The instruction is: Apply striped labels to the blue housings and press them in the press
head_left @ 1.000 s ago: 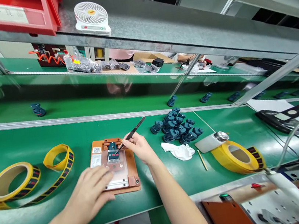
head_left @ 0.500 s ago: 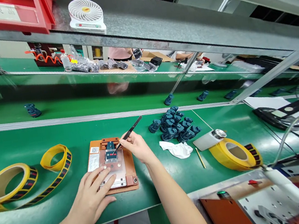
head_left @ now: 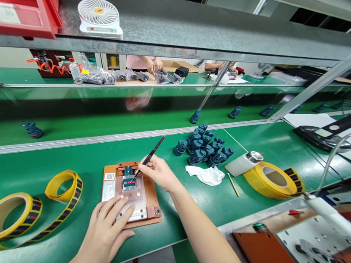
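Note:
Black tweezers (head_left: 150, 155) are pinched in my right hand (head_left: 161, 175), their tips down on a dark label (head_left: 129, 182) with white and red print. That label lies on a dark blue-green plastic part (head_left: 128, 171), which sits in an orange-brown fixture (head_left: 152, 195) with a clear plate (head_left: 132, 202). My left hand (head_left: 107, 228) lies flat over the fixture's lower left, fingers spread, fingertips on the clear plate. Left of it is a yellow roll of labels (head_left: 25, 200), its strip trailing across the bench.
Several blue-green plastic housings (head_left: 202, 147) cluster right of the fixture. Near them lie a white cloth (head_left: 206, 175), a white bottle (head_left: 240, 164) and another yellow roll (head_left: 255, 185). More housings ride on the green belt (head_left: 112, 123) behind. Overhead, a shelf holds a white fan (head_left: 98, 14) and red bin (head_left: 12, 19).
My hands and the tweezers hold nearly the same pose. The view shifts slightly. On the belt, the left housing has moved a little left. Across the bench, a co-worker's hands have come together lower down.

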A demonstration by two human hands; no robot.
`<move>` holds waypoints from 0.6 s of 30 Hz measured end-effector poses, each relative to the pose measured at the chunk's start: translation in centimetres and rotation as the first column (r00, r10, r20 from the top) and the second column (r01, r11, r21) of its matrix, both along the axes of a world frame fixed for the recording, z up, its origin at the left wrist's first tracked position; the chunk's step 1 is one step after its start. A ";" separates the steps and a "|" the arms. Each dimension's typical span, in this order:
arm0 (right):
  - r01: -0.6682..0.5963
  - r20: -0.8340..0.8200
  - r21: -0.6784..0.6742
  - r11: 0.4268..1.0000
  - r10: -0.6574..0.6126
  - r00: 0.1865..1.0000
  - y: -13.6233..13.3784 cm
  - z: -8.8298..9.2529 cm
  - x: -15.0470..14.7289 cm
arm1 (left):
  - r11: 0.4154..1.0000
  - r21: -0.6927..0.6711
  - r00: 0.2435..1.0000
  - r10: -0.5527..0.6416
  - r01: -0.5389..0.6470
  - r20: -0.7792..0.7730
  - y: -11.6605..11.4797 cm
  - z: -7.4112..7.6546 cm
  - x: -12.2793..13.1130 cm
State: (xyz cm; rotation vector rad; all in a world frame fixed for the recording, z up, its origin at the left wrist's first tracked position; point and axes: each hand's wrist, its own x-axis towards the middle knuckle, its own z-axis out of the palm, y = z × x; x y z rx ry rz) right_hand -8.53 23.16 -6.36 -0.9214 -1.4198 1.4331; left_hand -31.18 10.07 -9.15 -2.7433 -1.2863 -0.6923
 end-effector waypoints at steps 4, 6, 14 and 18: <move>-0.006 0.004 0.017 1.000 0.006 1.000 0.1 0.0 0.0 | 1.000 0.006 0.999 0.003 -0.002 -0.042 0.9 0.7 -0.1; -0.005 0.012 0.027 1.000 0.004 1.000 0.1 0.1 0.0 | 1.000 0.008 0.997 0.002 -0.001 -0.078 1.6 1.1 -0.1; 0.025 0.085 0.075 0.997 -0.031 0.996 -0.2 0.5 -0.2 | 1.000 -0.004 0.996 -0.021 0.021 -0.086 3.3 1.7 0.2; 0.105 0.068 0.049 0.993 -0.108 0.992 0.2 0.6 0.2 | 0.998 -0.055 0.998 -0.029 0.026 -0.063 3.5 1.8 0.2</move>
